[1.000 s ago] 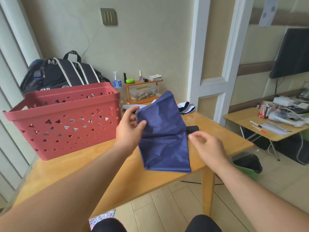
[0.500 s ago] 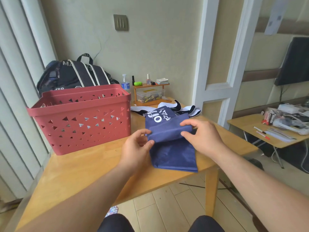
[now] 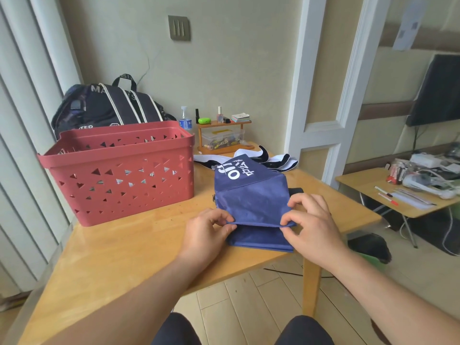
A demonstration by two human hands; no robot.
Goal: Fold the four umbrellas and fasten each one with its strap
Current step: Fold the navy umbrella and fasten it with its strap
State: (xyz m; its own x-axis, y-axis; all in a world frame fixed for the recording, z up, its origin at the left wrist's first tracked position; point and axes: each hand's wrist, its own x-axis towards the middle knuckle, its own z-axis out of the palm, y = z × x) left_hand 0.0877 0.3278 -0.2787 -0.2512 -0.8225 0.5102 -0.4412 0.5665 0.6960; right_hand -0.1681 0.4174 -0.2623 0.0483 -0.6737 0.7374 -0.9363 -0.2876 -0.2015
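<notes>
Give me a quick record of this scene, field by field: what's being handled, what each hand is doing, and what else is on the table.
item: blue umbrella, canopy loose, lying on the table
left hand: pinches the left end of a canopy fold
right hand: pinches the right end of the same fold
strap: not visible as fastened
basket: red, left of the umbrella, apart from it
behind umbrella: black-and-white umbrella, unfolded
far edge: backpack, small shelf

surface: wooden table (image 3: 119, 247) | on it: red basket (image 3: 119, 170) left; navy umbrella (image 3: 251, 200) near front edge; black-and-white umbrella (image 3: 276, 160) behind; small wooden shelf (image 3: 224, 135) and dark backpack (image 3: 109, 105) at back
</notes>
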